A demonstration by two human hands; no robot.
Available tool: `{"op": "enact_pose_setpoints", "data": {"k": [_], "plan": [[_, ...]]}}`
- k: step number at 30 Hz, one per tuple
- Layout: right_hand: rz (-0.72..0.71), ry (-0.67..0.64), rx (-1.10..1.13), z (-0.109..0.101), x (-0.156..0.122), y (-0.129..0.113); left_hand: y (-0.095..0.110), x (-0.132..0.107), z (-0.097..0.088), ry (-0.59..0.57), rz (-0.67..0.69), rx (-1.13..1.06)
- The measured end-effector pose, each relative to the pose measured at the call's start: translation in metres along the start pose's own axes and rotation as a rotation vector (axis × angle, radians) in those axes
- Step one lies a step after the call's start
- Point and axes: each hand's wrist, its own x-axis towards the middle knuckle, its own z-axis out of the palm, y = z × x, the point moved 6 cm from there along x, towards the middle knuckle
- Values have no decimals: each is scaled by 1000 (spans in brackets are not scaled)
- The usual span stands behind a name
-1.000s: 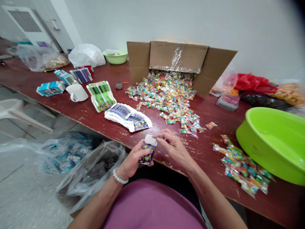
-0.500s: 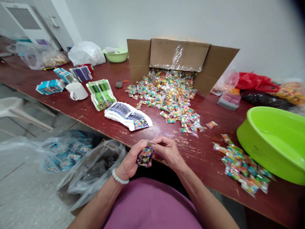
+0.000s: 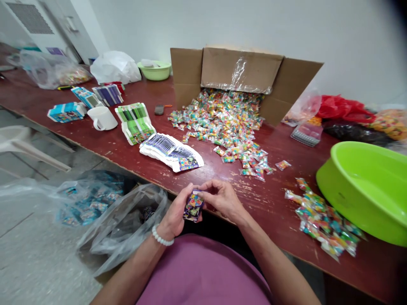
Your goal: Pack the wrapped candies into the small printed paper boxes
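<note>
Close to my body, my left hand (image 3: 175, 215) is wrapped round a small purple printed box (image 3: 193, 206) with colourful pictures on its front. The thumb and fingers of my right hand (image 3: 221, 199) are closed at the top edge of that box, over its flap. Just beyond the hands, a fanned stack of flat purple-and-white cartons (image 3: 171, 151) lies along the table edge. Beside it rests a stack of green cartons (image 3: 135, 123). Wrapped candies (image 3: 227, 123) spill in a heap out of a cardboard box (image 3: 240, 70) lying on its side.
At right stands a big green basin (image 3: 359, 199), with a smaller pile of wrapped candies (image 3: 327, 220) against it. A white mug (image 3: 102, 118) and blue cartons (image 3: 66, 112) are on the left. Below the table edge is an open plastic-lined box (image 3: 127, 228).
The pale flap at the top of the small box has gone down under my right fingers, and more of the purple front shows. My left hand keeps its hold.
</note>
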Motion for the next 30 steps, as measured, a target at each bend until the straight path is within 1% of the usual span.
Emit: {"op": "enact_pose_setpoints", "data": {"k": [3, 6, 8, 10, 12, 14, 16, 18, 20, 21, 22, 24, 25, 26, 27, 28, 30], "plan": [[48, -12, 99, 6, 3, -2, -1, 0, 2, -54, -32, -17], [93, 15, 151, 7, 3, -2, -3, 2, -4, -23, -32, 11], [73, 8, 114, 6, 2, -2, -4, 4, -10, 9, -31, 26], [-30, -33, 15, 7, -1, -6, -4, 5, -13, 28, -42, 18], [-199, -63, -106, 10, -7, -12, -3, 5, -14, 32, -53, -26], [-347, -55, -215, 14, -14, -16, -3, 5, -15, 27, -67, -80], [-408, -44, -289, 20, -17, -14, -3, 6, -17, 28, -73, -112], [-377, -93, -301, 27, -11, -8, -2, 4, -24, 49, -46, -117], [-298, -147, -280, 30, 5, -1, 5, 0, -39, 110, 42, -61], [-259, -130, -294, 26, 17, 2, 12, -5, -50, 168, 108, 0], [-225, -74, -346, 19, 31, 4, 19, -10, -64, 236, 180, 85], [-184, 129, -552, -1, 61, 3, 37, -26, -98, 420, 330, 301], [-168, 209, -668, -10, 75, 2, 44, -34, -114, 490, 376, 430], [-154, 257, -725, -16, 87, 2, 51, -42, -131, 578, 399, 581], [-141, 287, -763, -20, 98, 3, 55, -48, -147, 654, 385, 727], [-126, 298, -787, -22, 106, 5, 58, -54, -160, 717, 379, 821], [-88, 298, -855, -19, 115, 10, 60, -59, -178, 774, 377, 923]]}}
